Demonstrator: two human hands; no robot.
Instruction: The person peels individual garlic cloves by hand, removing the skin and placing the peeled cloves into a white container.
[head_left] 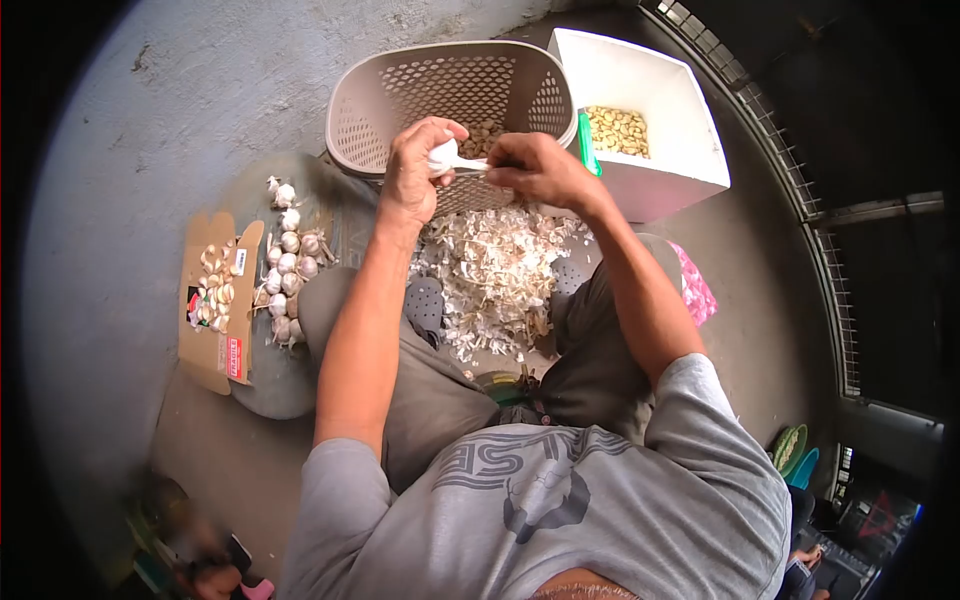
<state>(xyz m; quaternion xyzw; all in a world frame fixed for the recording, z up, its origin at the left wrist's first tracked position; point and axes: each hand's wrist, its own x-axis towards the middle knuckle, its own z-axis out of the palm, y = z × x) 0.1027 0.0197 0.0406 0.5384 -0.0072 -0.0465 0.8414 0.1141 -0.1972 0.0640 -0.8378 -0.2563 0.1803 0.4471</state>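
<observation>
My left hand is closed round a white garlic bulb, its stem pointing right. The fingers of my right hand pinch the end of that stem. Both hands are above the front rim of a beige perforated basket, which has garlic cloves in the bottom. Below the hands, between my feet, a heap of papery garlic skins covers the floor. To my left, several whole garlic bulbs lie on a round grey surface.
An open cardboard box with loose cloves stands at the far left. Right of the basket is a white foam box with peeled cloves and a green item at its edge. A pink bag lies by my right knee.
</observation>
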